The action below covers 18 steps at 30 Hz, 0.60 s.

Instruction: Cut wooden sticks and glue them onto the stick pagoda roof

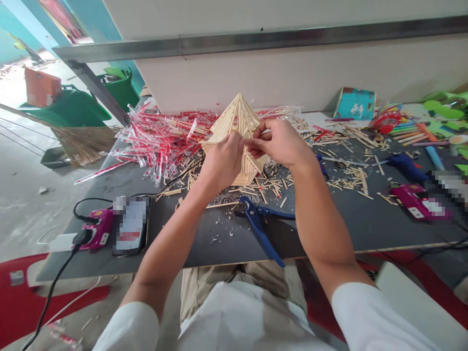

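Observation:
Both my hands hold up a pyramid-shaped model made of thin wooden sticks (237,119) above the dark table (183,243). My left hand (221,163) is closed around its lower left side. My right hand (280,142) pinches the model at its middle with thumb and fingers pressed together, touching the left hand's fingertips. Cut stick bits (270,187) lie scattered on the table under the model.
A heap of red-and-clear wrappers (161,141) lies at the back left. Blue cutters (261,226) rest near the front edge. A phone (130,225) and a pink glue gun (95,229) sit left; another pink glue gun (419,202), a blue one (404,163) and coloured pens (409,131) right.

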{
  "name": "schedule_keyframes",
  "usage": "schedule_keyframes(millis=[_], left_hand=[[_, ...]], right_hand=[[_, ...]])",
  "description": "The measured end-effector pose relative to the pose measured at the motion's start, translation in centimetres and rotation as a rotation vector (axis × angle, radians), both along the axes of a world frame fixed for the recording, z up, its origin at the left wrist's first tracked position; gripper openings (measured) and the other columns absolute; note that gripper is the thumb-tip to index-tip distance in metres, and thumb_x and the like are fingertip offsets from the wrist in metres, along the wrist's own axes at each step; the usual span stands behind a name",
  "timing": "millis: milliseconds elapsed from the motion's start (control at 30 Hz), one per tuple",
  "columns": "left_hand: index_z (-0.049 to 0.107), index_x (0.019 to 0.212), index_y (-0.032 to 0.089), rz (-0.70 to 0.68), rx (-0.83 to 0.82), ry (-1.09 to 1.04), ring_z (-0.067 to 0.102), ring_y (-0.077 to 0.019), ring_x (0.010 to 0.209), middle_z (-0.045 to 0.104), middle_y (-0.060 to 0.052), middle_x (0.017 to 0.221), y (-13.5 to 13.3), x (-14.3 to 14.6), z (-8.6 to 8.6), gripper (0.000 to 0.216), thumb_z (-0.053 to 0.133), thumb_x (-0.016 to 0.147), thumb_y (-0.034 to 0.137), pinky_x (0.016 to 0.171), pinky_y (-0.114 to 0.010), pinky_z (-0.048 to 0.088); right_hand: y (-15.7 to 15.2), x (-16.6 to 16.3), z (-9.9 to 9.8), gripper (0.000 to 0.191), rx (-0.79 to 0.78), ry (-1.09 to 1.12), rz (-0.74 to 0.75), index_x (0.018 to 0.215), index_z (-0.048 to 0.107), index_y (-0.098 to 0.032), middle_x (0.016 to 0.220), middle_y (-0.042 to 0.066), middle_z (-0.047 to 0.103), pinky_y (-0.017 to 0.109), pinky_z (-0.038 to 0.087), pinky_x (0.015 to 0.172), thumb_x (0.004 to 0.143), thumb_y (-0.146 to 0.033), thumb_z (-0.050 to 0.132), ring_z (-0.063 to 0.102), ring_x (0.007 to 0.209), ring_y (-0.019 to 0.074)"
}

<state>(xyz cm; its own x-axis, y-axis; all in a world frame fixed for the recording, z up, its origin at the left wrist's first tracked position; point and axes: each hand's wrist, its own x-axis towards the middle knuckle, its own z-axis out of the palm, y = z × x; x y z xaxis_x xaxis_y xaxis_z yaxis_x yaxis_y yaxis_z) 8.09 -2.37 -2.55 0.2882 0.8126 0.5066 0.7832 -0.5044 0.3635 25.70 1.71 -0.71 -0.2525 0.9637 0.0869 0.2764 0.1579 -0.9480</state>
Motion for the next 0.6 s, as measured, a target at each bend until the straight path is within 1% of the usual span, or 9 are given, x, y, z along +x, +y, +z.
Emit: schedule_keyframes(millis=[233,600], left_hand=[[0.052,0.093,0.021,0.003,0.023,-0.010,0.056,-0.0155,0.066,0.067,-0.007,0.087,0.21,0.04,-0.26,0.021,0.039,0.109,0.025,0.058,-0.033,0.035],[0.050,0.092,0.022,-0.004,0.024,-0.066,0.054,-0.0145,0.064,0.066,-0.006,0.084,0.42,0.21,-0.37,0.019,0.040,0.108,0.025,0.058,-0.032,0.035]], right_hand=[[-0.08,0.01,0.13,0.043,-0.003,-0.024,-0.007,0.076,0.054,-0.023,0.070,0.005,0.072,0.033,0.065,0.062,0.079,-0.048,0.089,0.070,0.064,0.0181],[-0.24,-0.21,0.24,0.044,-0.013,0.002,-0.021,0.075,0.052,-0.023,0.068,0.005,0.071,0.034,0.063,0.059,0.078,-0.045,0.091,0.070,0.061,0.0179]])
